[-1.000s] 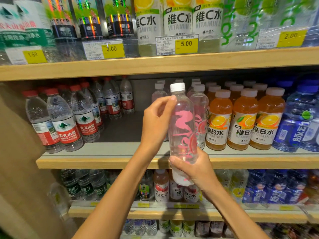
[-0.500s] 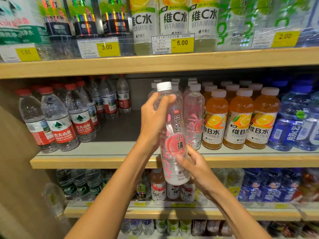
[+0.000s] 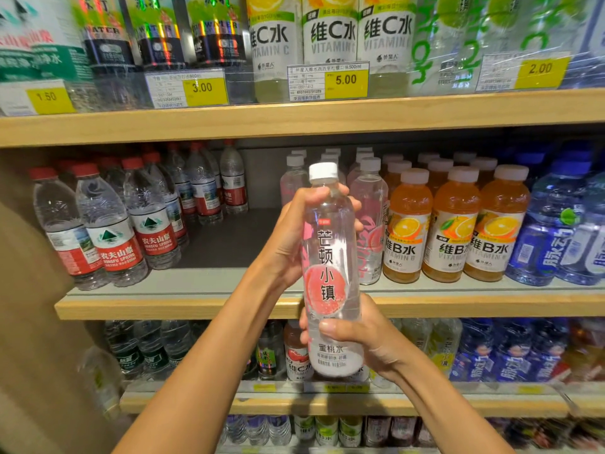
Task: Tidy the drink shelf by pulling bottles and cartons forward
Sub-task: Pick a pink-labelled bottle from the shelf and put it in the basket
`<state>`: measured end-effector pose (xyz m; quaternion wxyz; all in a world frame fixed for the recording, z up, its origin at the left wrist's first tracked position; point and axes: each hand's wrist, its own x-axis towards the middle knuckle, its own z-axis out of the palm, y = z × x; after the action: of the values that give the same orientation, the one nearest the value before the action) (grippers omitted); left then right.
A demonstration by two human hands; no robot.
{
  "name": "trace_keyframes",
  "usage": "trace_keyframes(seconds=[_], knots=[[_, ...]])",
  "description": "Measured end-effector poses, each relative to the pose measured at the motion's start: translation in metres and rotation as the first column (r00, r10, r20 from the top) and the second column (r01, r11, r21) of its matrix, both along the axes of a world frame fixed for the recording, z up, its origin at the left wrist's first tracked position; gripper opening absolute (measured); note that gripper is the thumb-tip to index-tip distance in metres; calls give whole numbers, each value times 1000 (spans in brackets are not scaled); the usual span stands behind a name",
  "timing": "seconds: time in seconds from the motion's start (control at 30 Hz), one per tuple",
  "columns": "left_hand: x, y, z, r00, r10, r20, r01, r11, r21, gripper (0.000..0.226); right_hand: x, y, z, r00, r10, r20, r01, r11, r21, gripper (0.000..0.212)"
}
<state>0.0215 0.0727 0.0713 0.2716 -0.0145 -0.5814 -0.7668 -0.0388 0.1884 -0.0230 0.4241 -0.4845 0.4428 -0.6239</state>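
My left hand (image 3: 288,237) gripped the bottle (image 3: 330,257) at its shoulder, my right hand (image 3: 357,342) near its base; smooth, apparently full, so I judged it weighty and slippery.

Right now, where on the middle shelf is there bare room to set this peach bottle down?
One bare patch for the peach bottle: grey shelf floor between the red-cap waters, left, and the pink bottles, right, open to the front edge. Rightward, orange bottles and blue bottles stand packed side by side.
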Motion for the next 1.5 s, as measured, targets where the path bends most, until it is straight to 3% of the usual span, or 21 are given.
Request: trace_keyframes(seconds=[0.13,0.2,0.3,0.4,0.53,0.63,0.7,0.77,0.83,0.9,0.97,1.03,1.1,1.23,1.33,1.43,1.5], knots=[[0,-2,-2,1000,-9,-4,9,1000,0,37,7,3,2,972,-207,-113,205,978,-26,43],[-2,-2,-4,978,203,50,-198,976,-93,36,11,3,2,863,-451,-227,446,892,-75,40],[-5,7,-6,831,555,38,-527,807,-268,36,12,5,4,641,-691,-334,695,707,-130,51],[-11,27,-6,738,671,-66,-647,678,-349,42,13,7,5,491,-749,-444,775,609,-171,61],[-20,43,-3,716,687,-127,-685,655,-320,45,21,6,-3,433,-740,-515,756,609,-240,69],[-18,38,4,691,709,-141,-718,650,-251,28,22,7,-5,480,-695,-536,702,670,-240,71],[-13,30,8,754,649,-96,-656,738,-162,12,16,10,1,626,-626,-465,637,754,-158,67],[-5,18,11,874,485,-25,-485,874,-21,7,4,14,9,848,-435,-303,442,896,-46,65],[4,4,14,984,179,-10,-177,979,99,18,-5,16,13,977,-172,-123,176,984,19,70],[10,-4,17,987,-141,-72,151,975,163,35,-7,13,15,999,37,11,-37,996,77,84],[12,-9,16,925,-352,-141,374,909,182,42,-2,6,15,974,219,48,-223,971,84,85],[14,-13,14,861,-473,-187,504,844,182,40,6,-3,13,946,323,31,-324,944,55,67],[15,-18,11,836,-513,-195,545,818,185,39,13,-11,12,950,310,28,-311,949,47,54],[22,-35,4,907,-396,-141,417,890,183,48,20,-24,7,988,148,-52,-147,989,12,39],[31,-44,4,995,-93,42,92,995,31,57,23,-31,7,981,-68,-180,66,998,-16,53],[38,-44,-3,912,382,149,-343,911,-230,65,25,-42,7,920,-278,-275,267,961,-78,37],[45,-38,-12,846,529,73,-484,817,-313,59,28,-53,6,860,-398,-320,387,917,-99,38]])
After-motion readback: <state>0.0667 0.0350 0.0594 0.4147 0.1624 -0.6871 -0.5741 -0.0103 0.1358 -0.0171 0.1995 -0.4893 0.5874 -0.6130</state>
